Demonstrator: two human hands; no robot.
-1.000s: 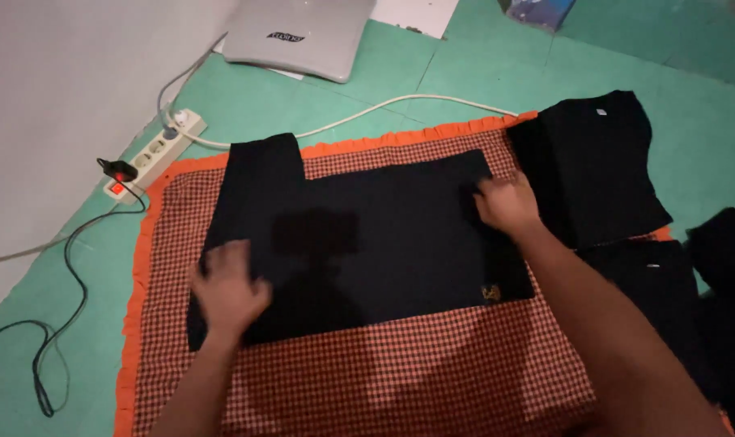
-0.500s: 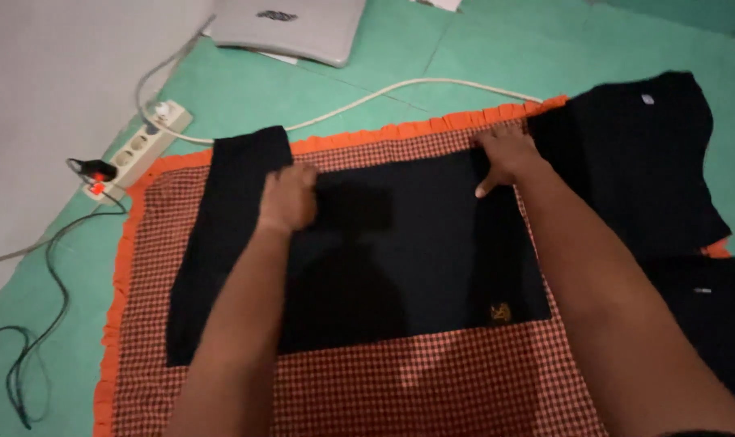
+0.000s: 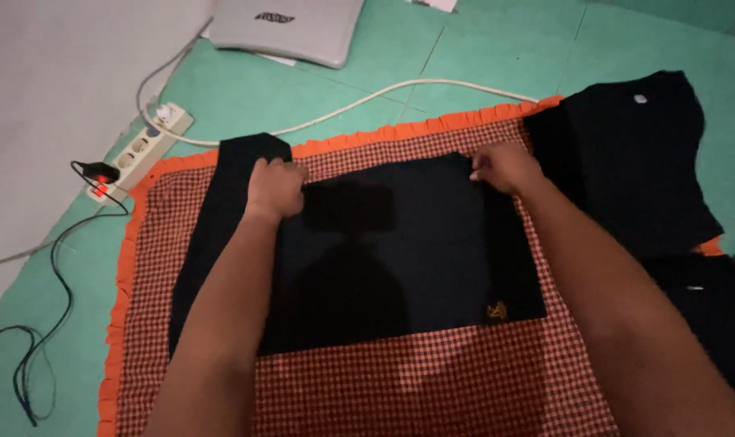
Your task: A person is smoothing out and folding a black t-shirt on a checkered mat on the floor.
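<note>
A black garment [image 3: 408, 259] lies flat on an orange and red checked mat [image 3: 432, 388] with a frilled orange edge. A small gold emblem shows near its lower right corner. My left hand [image 3: 275, 188] grips the garment's far edge at the left, fingers curled over the cloth. My right hand [image 3: 505, 167] pinches the same far edge at the right. A dark strip of the garment sticks out past my left hand toward the mat's left side.
Folded black clothes [image 3: 635, 154] are stacked at the mat's right side. A white power strip [image 3: 141, 150] with a red-lit plug and black cable lies on the green floor at left. A closed grey laptop [image 3: 291, 28] sits at the back, with a white cable [image 3: 400, 85] running past it.
Both hands moved away from me to the garment's far edge; the left hand came up from the near left part of the cloth. The view shifted slightly.
</note>
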